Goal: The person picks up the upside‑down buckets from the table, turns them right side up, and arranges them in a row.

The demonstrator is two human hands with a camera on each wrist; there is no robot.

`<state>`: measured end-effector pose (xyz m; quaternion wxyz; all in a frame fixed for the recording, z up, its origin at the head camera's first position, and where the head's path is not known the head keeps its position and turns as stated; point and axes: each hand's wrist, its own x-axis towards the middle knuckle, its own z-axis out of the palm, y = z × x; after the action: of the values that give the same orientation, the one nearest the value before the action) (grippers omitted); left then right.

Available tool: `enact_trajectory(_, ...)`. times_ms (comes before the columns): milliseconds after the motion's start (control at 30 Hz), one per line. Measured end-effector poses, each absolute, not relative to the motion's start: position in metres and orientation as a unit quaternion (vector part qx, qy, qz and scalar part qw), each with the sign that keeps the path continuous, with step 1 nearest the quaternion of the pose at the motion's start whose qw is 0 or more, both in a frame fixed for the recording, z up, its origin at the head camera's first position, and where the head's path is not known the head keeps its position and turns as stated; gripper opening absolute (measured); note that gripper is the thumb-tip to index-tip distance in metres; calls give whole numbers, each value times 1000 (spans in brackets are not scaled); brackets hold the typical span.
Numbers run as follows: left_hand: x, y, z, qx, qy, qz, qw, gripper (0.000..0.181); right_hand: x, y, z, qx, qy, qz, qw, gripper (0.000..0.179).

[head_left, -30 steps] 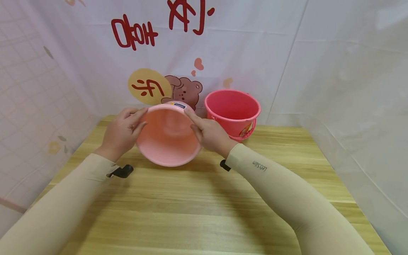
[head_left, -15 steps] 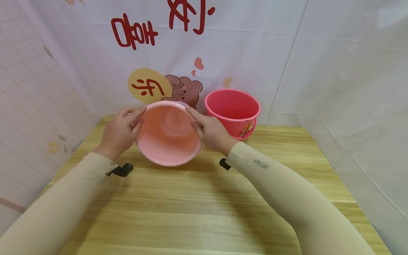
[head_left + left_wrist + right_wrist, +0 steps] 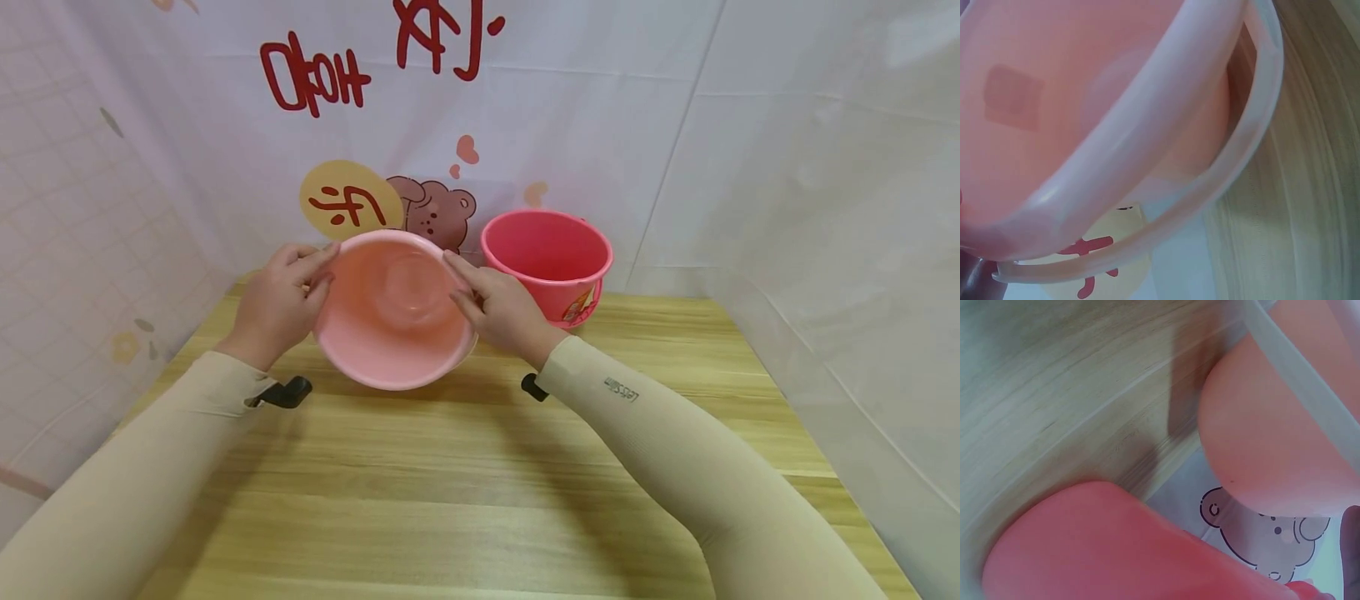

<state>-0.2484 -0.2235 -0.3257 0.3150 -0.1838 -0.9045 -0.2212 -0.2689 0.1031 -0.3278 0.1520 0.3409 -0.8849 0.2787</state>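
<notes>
- We are seeing a white backdrop (image 3: 585,125) hanging behind and along the sides, carrying red lettering and small hearts.
- Before it, a wood-grain tabletop (image 3: 420,517) is stretching toward us.
- Two beige sleeves (image 3: 637,417) are reaching forward over it, the right one bearing small dark lettering.
- Near the back, left of centre, we are looking into a pale pink bucket (image 3: 375,337); it is tilting, its mouth facing us. We are not managing to tell whether its underside is touching the tabletop.
- Just to its right, a darker pink bucket (image 3: 555,292) is standing upright on the tabletop; the right wrist view is showing a gap between the two.
- A pale handle (image 3: 1235,159) is curving along the outside of the pale pink bucket's rim.
- Both hands are gripping that rim between thumb and fingers: the left hand (image 3: 279,296) is pinching its upper left, the right hand (image 3: 506,308) its upper right.
- A printed brown bear (image 3: 438,215) is peeking above the pale pink bucket.
- Small black pieces (image 3: 288,392) are jutting from the cuffs.
</notes>
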Motion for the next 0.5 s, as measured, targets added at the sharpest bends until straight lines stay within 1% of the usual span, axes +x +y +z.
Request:
enact_trajectory(267, -249, -221, -317, -183, -913, -216, 295, 45, -267, 107, -329, 342, -889, 270, 142, 71)
enact_trajectory(500, -253, -220, -312, -181, -920, -212, 277, 45, -266, 105, -327, 332, -887, 288, 142, 68)
